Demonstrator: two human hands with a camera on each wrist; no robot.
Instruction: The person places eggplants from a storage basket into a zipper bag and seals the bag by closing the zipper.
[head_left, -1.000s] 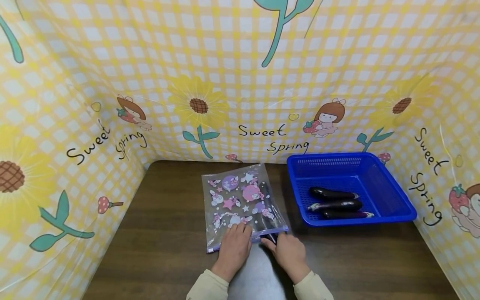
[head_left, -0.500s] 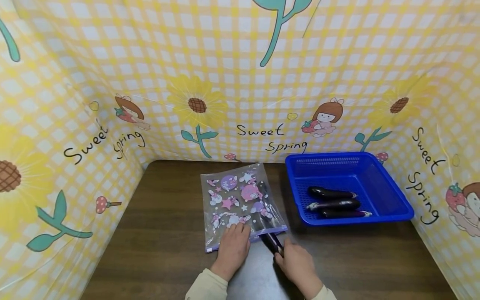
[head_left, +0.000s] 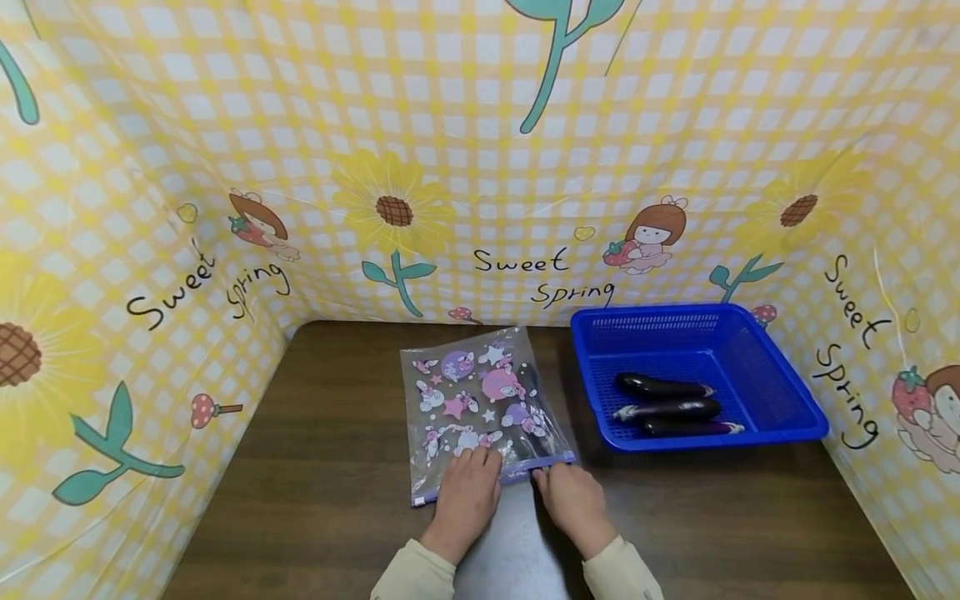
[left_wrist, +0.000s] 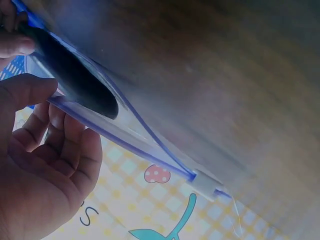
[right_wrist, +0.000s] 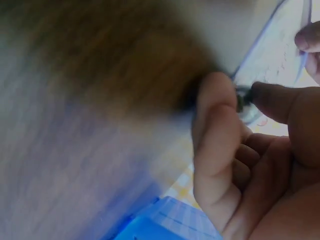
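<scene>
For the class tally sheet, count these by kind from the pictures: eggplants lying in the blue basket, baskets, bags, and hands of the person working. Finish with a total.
Eggplants in the basket: 3
Basket: 1
Bag: 1
Hands: 2 (left hand, right hand)
Total: 7

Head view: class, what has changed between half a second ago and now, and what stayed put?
The right hand has moved forward to the mouth of the patterned bag, pushing the eggplant it pinches farther in, so less sticks out. The left hand stayed on the bag's near edge; the blue basket and the three eggplants in it did not move.
</scene>
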